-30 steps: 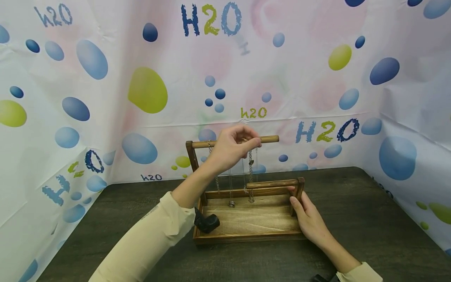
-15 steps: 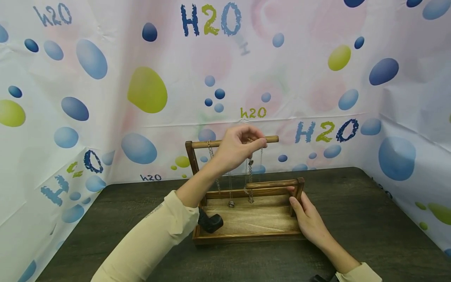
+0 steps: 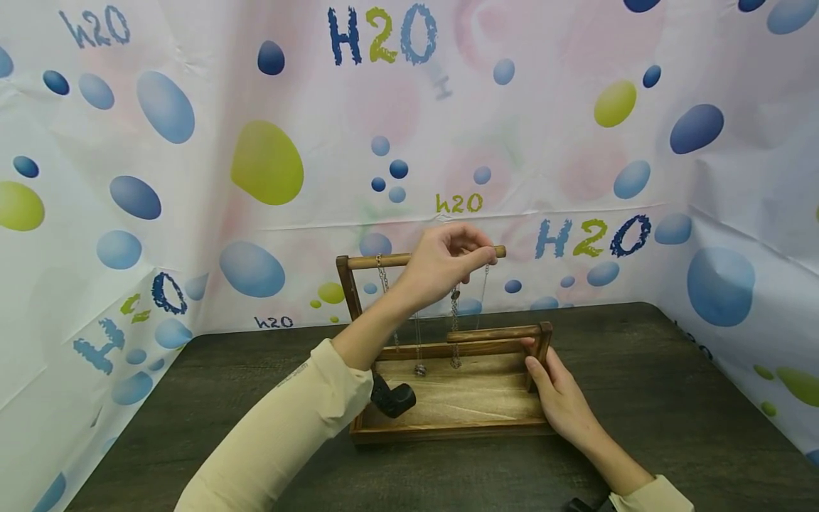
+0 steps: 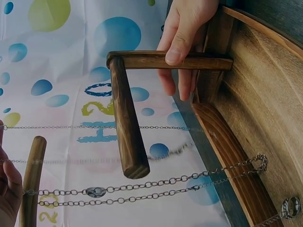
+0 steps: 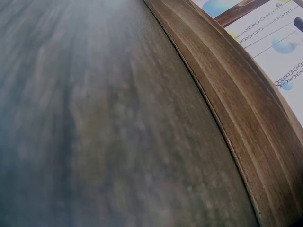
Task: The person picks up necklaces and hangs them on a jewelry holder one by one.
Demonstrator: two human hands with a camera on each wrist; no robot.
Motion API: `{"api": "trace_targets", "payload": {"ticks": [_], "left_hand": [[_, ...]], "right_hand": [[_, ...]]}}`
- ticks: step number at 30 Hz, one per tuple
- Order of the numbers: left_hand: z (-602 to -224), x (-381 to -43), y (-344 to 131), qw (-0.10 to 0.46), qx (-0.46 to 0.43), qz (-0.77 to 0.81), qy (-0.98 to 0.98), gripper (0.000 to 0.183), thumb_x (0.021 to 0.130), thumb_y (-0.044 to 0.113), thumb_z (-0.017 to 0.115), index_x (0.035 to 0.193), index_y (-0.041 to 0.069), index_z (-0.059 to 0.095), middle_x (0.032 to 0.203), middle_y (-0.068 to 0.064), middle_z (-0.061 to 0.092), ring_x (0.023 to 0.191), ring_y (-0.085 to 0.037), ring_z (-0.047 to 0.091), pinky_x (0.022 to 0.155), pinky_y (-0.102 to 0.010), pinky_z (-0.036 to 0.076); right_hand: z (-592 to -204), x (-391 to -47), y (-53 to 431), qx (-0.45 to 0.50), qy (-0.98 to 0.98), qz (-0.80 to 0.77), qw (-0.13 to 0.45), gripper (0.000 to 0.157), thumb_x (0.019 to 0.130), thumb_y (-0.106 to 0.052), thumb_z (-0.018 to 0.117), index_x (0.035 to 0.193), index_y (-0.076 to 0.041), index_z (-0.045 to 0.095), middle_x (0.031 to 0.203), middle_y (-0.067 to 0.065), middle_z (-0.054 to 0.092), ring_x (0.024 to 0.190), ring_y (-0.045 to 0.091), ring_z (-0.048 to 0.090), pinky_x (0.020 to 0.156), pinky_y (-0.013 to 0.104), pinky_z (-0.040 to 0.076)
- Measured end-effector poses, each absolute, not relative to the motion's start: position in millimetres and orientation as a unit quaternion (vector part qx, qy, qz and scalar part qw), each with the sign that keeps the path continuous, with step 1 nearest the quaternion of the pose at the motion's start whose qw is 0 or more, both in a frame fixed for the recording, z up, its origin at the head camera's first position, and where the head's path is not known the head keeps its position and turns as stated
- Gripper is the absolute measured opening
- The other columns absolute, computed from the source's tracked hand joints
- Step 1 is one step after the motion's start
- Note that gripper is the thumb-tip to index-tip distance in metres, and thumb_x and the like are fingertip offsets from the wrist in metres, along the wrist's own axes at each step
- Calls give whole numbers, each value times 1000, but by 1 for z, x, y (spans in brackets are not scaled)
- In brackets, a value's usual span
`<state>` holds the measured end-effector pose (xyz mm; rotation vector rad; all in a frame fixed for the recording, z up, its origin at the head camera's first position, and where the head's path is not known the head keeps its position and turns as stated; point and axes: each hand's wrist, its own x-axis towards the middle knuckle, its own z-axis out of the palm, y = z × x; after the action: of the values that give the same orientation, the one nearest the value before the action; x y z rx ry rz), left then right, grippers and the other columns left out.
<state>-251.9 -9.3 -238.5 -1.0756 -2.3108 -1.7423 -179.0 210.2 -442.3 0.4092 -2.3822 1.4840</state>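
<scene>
A wooden jewelry stand (image 3: 448,430) has a tray base, a tall upper bar (image 3: 377,262) and a shorter lower bar (image 3: 495,333). My left hand (image 3: 448,259) is near the free end of the upper bar and pinches a thin chain necklace (image 3: 484,284) that hangs from its fingertips. Only its fingers show at the edge of the left wrist view. Several other chains hang from the upper bar, among them a thicker chain necklace (image 4: 142,185) and one with a round pendant (image 3: 419,370). My right hand (image 3: 563,398) grips the post of the lower bar, thumb in front and fingers behind.
The stand rests on a dark wood-grain table (image 3: 256,398). Behind it hangs a white patterned sheet (image 3: 544,142) with blue and green ovals. A black wrist device (image 3: 393,400) on the left forearm hangs above the tray.
My left hand has slid to the right along the upper bar, toward its free end, carrying the thin chain necklace. My right hand has stayed on the post.
</scene>
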Motion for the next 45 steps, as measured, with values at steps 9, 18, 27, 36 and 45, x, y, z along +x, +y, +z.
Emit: {"api": "trace_targets", "payload": {"ticks": [9,18,27,36,45], "left_hand": [[-241,-257,6,23,-350,-571,-742,6,97,10,68,98,5,71,89,-3,74,61,-21,56,54,-27,47],[-240,-260,16,12,-337,-565,-753,9,98,14,69,100,5,71,92,-3,75,63,-23,58,59,-31,51],[-238,-260,25,19,-315,-570,-759,8,98,15,68,100,7,71,88,1,76,63,-29,60,47,-27,37],[-235,-260,32,38,-273,-587,-761,6,98,14,67,95,11,70,84,5,76,51,-24,59,43,-25,36],[-230,-261,35,47,-257,-580,-772,6,99,14,67,95,11,70,87,5,76,41,-24,54,40,-27,40]], "right_hand": [[-443,-179,211,139,-832,515,152,39,111,-21,40,148,-10,45,150,18,45,138,38,39,96,5,30],[-443,-181,211,143,-833,511,155,38,111,-20,40,148,-13,45,151,17,45,136,37,43,100,20,37],[-444,-182,212,140,-834,511,155,39,111,-21,41,149,-13,45,151,16,45,137,37,41,100,27,39],[-444,-182,213,145,-831,514,154,39,111,-20,40,148,-12,45,151,18,45,137,38,42,98,17,36],[-443,-182,213,150,-828,519,153,38,111,-19,41,148,-11,45,150,18,45,136,39,42,96,11,33]]}}
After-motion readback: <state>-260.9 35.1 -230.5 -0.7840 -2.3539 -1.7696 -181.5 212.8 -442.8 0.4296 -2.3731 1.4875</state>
